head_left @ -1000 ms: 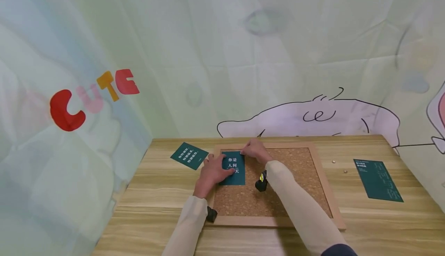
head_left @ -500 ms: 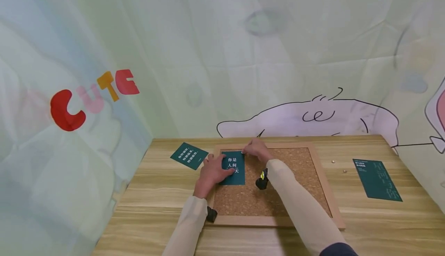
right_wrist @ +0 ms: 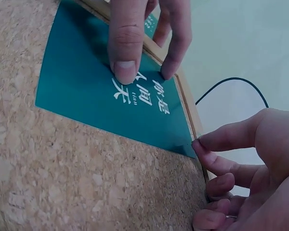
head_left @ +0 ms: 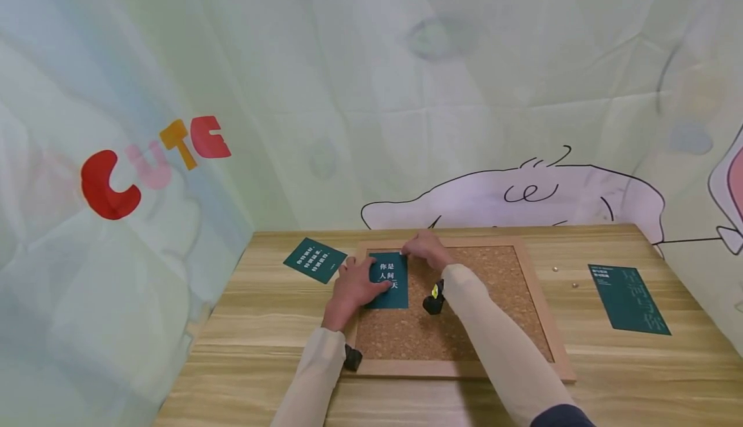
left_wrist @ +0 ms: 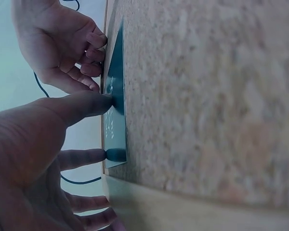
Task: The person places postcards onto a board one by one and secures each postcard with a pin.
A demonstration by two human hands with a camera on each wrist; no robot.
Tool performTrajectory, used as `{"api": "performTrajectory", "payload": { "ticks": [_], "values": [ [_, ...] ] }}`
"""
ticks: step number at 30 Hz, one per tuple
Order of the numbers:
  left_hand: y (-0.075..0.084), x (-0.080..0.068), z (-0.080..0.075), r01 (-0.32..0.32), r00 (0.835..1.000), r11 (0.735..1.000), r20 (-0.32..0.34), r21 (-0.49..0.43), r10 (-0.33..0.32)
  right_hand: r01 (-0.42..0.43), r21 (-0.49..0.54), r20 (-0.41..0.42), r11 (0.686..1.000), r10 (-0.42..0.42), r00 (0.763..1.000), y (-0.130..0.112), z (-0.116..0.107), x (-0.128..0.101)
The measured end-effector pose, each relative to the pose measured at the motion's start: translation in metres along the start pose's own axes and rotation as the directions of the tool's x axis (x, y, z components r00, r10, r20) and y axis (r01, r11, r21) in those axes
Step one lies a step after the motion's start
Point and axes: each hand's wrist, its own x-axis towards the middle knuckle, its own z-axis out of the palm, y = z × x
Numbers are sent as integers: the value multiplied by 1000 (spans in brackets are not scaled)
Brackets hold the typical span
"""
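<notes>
Hands (head_left: 354, 285) pinning green card (head_left: 387, 280), corner touch (right-wrist view only)

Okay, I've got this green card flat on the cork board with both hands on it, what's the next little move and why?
Probably press the card's top right corner down. The left hand pins the card flat on the cork board with thumb and a finger, and the right hand has a fingertip at that corner, so the card looks steady. Whether it holds a pin is hidden.
</notes>
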Motion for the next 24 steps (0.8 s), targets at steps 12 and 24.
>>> {"api": "performTrajectory", "payload": {
  "ticks": [12,24],
  "values": [
    [-1,0,0,6,1000,1000,-4,-10,-6,25,-41,-8,999,-25,1000,-1,2,-1],
    [-4,2,2,5,1000,1000,3,-1,-5,17,-72,-16,997,-18,1000,0,1,1]
  ]
}}
